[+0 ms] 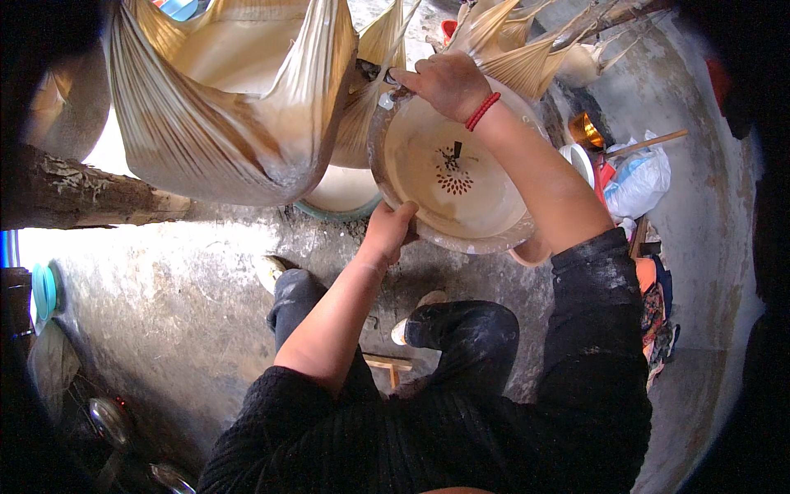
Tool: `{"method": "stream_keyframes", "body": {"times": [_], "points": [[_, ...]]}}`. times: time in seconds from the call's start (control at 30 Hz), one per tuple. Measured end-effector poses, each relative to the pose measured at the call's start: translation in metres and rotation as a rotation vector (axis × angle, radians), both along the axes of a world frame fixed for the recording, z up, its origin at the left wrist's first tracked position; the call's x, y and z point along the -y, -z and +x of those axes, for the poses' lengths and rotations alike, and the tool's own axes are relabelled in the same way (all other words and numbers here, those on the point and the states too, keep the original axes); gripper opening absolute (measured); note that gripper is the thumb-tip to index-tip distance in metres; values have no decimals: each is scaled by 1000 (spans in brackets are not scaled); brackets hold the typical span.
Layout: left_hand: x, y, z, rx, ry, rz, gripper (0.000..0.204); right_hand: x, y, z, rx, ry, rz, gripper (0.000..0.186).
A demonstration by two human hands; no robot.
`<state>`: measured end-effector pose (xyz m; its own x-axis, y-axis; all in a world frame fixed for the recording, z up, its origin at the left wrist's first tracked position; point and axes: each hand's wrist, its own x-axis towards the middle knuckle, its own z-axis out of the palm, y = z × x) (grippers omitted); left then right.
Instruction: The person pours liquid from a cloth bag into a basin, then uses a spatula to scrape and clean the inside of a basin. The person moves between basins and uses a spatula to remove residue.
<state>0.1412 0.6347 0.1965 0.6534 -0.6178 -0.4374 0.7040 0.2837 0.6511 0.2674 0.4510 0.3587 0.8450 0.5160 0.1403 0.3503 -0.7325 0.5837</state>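
Note:
A wide round basin (485, 198) with a brown dotted pattern in its bottom hangs in the air in front of me, its inside facing me. My left hand (390, 230) grips its near-left rim, thumb on top. At the far rim is my right hand (448, 86), red bead bracelet at the wrist, closed over the edge with its fingers mostly hidden. Just left of the basin hangs a pleated, pale cloth sling (222, 140), wet and sagging, with whitish stuff inside. Partly beneath the sling, a green-rimmed tub (339, 212) holds whitish liquid.
A thick log (90, 193) juts in from the left. More cloth slings (518, 49) hang from a pole at the far right. A white plastic bag (640, 185), a golden pot (585, 129) and a stick (650, 143) lie by the right wall. A wooden stool (388, 362) shows between my legs.

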Motion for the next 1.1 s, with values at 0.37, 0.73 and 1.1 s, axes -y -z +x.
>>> {"method": "stream_keyframes", "body": {"times": [0.37, 0.73, 1.1], "points": [[0, 4, 3, -8, 24, -7, 32, 12, -14, -21, 8, 279, 158, 23], [7, 8, 2, 8, 48, -34, 36, 19, 7, -96, 195, 642, 892, 29], [9, -6, 0, -9, -4, -16, 31, 12, 36, -57, 197, 206, 353, 53]]}}
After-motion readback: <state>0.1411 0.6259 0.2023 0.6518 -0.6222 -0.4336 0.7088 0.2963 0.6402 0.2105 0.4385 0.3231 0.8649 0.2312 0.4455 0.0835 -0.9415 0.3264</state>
